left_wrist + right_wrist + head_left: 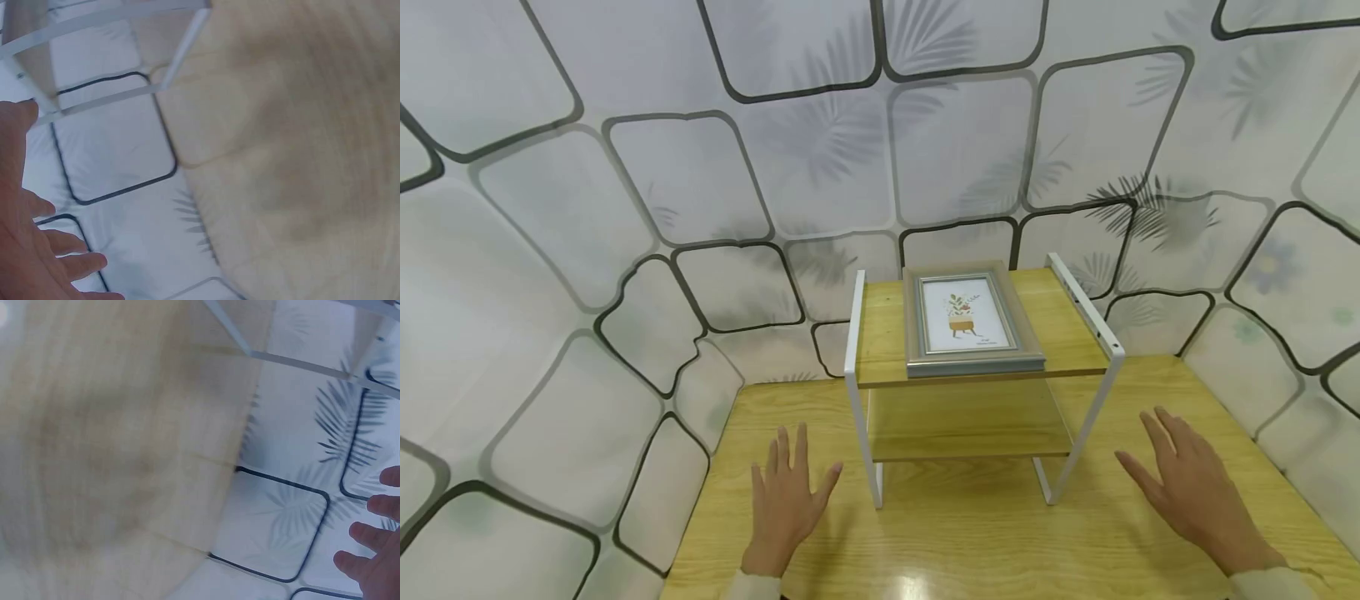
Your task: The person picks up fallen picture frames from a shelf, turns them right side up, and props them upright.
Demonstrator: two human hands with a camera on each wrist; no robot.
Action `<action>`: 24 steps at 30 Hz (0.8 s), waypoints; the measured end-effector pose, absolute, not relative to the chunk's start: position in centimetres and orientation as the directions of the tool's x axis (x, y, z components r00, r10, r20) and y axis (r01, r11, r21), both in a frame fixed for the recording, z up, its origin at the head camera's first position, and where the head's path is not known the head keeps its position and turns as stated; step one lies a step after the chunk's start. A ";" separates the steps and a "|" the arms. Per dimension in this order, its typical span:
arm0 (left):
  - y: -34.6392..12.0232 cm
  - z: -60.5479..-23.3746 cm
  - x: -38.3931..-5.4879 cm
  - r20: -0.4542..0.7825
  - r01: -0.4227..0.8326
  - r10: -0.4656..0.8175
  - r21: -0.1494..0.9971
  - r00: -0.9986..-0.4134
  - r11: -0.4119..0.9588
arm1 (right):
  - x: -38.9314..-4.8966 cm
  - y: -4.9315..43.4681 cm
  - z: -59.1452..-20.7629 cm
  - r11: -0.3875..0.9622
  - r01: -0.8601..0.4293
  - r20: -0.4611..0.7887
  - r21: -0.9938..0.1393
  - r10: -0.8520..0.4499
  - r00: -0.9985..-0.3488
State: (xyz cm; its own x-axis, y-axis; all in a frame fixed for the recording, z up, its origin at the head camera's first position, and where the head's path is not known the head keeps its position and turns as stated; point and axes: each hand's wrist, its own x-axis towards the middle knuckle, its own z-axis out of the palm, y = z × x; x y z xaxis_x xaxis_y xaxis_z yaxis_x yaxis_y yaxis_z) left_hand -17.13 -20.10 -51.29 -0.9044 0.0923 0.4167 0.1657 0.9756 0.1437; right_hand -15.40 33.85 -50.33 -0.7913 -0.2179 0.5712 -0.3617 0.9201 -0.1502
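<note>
A person's left hand [786, 504], at lower left of the frame, and right hand [1191, 483], at lower right, flank a two-tier shelf of pale yellow wood-grain boards and white, flat-bar metal legs [966, 417], both with fingers extended and nothing held. Neither touches the unit, which stands upright right of center on a glossy yellow wood-grain tabletop [955, 542], before a white wall covering with dark rounded outlines and grey fronds [827, 158]. On the upper board, a rectangular beige-and-silver picture frame [973, 321] lies face up, its near edge along the board's front.

The shelf looks stiff and fairly light, its slim legs likely smooth under the fingers; how tightly its joints are fastened cannot be told. The white side bars, at left and right of the unit, appear the surest holds, one hand to each, kept level because the frame seems merely laid on top and could slide. The frame itself looks rigid and modest in weight, its front probably glazed, whether glass or plastic being unclear; its thick outer borders, left and right, offer a better grip than the face, which could scratch or crack.
</note>
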 end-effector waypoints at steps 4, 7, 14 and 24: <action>-20.1 -48.5 -17.9 0.572 0.250 0.113 0.167 -0.813 0.954 | -16.2 34.3 -47.4 0.916 -0.356 0.604 -0.183 -0.181 -0.776; -19.9 -45.6 -18.6 0.625 0.296 0.096 0.224 -0.775 0.928 | -16.8 34.5 -44.4 0.921 -0.331 0.610 -0.204 -0.145 -0.779; -18.4 -37.2 -19.9 0.631 0.303 0.023 0.340 -0.776 0.890 | -18.8 33.5 -36.4 0.929 -0.284 0.631 -0.239 -0.074 -0.773; -13.7 -27.2 -21.2 0.417 0.220 0.047 0.379 -0.908 0.899 | -21.3 30.9 -27.0 0.910 -0.328 0.551 -0.254 -0.142 -0.822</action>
